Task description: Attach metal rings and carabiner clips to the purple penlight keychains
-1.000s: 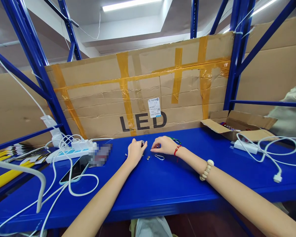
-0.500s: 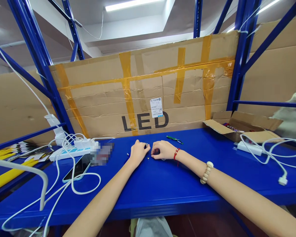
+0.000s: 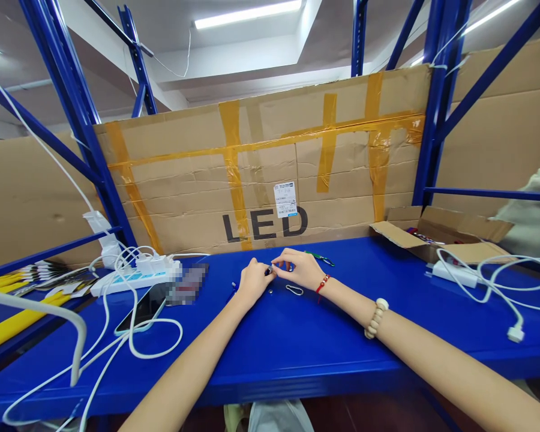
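Observation:
My left hand (image 3: pixel 252 281) is closed in a pinch on a small dark piece (image 3: pixel 269 270), too small to name. Against it, my right hand (image 3: pixel 299 268) has its thumb and index finger pinched together; what lies between those fingertips is hidden. Just below my right hand a silver carabiner (image 3: pixel 294 290) lies on the blue tabletop (image 3: pixel 279 336). A tiny round metal piece (image 3: pixel 270 291) rests under the fingertips. Behind my right hand lies a green-handled tool (image 3: pixel 320 258), partly covered. A small dark-blue item (image 3: pixel 232 290) sits left of my left wrist.
At left are a phone (image 3: pixel 144 309), a power strip (image 3: pixel 137 277) and looping white cables (image 3: pixel 135 345). On the right stand an open cardboard box (image 3: pixel 450 235) and a white adapter (image 3: pixel 454 273) with its cord. A cardboard panel (image 3: pixel 189 192) closes off the back.
My right hand has moved slightly up and left, its fingertips now meeting the piece in my left hand. The carabiner has come into view beneath it, and the green-handled tool is more covered.

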{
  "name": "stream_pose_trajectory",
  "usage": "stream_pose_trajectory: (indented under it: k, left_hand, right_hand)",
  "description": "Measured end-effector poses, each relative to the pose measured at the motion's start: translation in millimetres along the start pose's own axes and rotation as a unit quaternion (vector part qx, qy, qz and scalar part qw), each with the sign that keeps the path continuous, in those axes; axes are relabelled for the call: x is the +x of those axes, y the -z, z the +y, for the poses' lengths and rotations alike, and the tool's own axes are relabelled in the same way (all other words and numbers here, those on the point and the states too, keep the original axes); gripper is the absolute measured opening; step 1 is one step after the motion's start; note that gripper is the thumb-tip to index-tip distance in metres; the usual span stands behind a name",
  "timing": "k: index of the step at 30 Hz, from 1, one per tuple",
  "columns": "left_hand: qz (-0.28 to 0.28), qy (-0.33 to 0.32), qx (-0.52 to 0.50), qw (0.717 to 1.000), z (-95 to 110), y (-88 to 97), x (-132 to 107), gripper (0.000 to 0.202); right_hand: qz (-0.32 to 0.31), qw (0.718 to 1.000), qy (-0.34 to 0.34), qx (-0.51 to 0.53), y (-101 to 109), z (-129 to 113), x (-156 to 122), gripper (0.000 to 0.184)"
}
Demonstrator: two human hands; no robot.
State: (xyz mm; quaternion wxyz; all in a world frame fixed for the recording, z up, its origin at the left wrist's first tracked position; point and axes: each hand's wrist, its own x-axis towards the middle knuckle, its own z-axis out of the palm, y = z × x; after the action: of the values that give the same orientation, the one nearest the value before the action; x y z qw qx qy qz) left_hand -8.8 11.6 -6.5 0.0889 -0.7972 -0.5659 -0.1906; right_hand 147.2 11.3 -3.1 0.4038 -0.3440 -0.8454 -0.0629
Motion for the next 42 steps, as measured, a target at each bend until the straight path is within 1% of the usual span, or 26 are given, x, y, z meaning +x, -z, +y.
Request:
stream_pose_trajectory:
  k: [4, 8, 11, 14, 16, 21, 24, 29, 32, 36, 40, 42]
  left_hand:
    - [-0.013, 0.011, 0.008, 1.000, 0.6, 0.5, 0.4, 0.024]
    - [-0.013, 0.016, 0.004, 1.000, 0.6, 0.1, 0.1, 0.024]
    - [-0.013, 0.009, 0.000, 1.000, 0.1, -0.1, -0.3, 0.024]
    - [-0.016, 0.000, -0.002, 1.000, -0.5, 0.1, -0.4, 0.023]
    - [-0.017, -0.001, -0.002, 1.000, -0.9, 0.4, -0.5, 0.021]
    - [-0.014, -0.013, 0.002, 1.000, -0.8, 0.5, -1.9, 0.017]
    - [-0.010, -0.022, 0.002, 1.000, -1.4, -0.7, -2.6, 0.017]
    - [-0.011, -0.022, 0.005, 1.000, -4.9, -3.4, -0.6, 0.016]
    - [-0.013, -0.025, 0.008, 1.000, -5.8, -3.4, 0.4, 0.017]
    - [-0.011, -0.021, 0.009, 1.000, -4.4, -1.5, -0.1, 0.017]
    - [-0.003, 0.007, 0.011, 1.000, -4.0, 0.1, -0.4, 0.023]
    - [0.004, 0.031, 0.012, 0.999, -4.8, 0.4, -0.2, 0.030]
  right_hand:
    - [-0.009, 1.000, 0.015, 0.011, -3.1, -2.0, -0.6, 0.021]
    - [-0.022, 0.999, 0.030, -0.001, -3.6, -1.2, -0.2, 0.022]
    - [-0.023, 0.999, 0.030, -0.008, -2.8, -1.6, -0.1, 0.021]
    - [-0.039, 0.999, 0.022, -0.016, -1.1, -2.6, -0.1, 0.020]
    - [-0.051, 0.998, 0.029, -0.030, 0.0, -2.9, 0.2, 0.018]
    - [-0.071, 0.991, 0.078, -0.079, -0.2, -3.9, 2.0, 0.015]
    - [-0.083, 0.988, 0.086, -0.096, -2.3, -5.3, 2.6, 0.014]
    - [-0.090, 0.977, 0.109, -0.161, -3.8, -5.7, 3.3, 0.016]
    - [-0.097, 0.974, 0.112, -0.169, -3.7, -6.3, 3.6, 0.016]
    - [-0.090, 0.981, 0.093, -0.145, -4.9, -8.2, 2.3, 0.013]
    - [-0.037, 0.997, 0.020, -0.064, -6.0, -6.8, 0.1, 0.009]
    - [-0.012, 0.999, 0.007, -0.034, -5.3, -5.7, -0.5, 0.010]
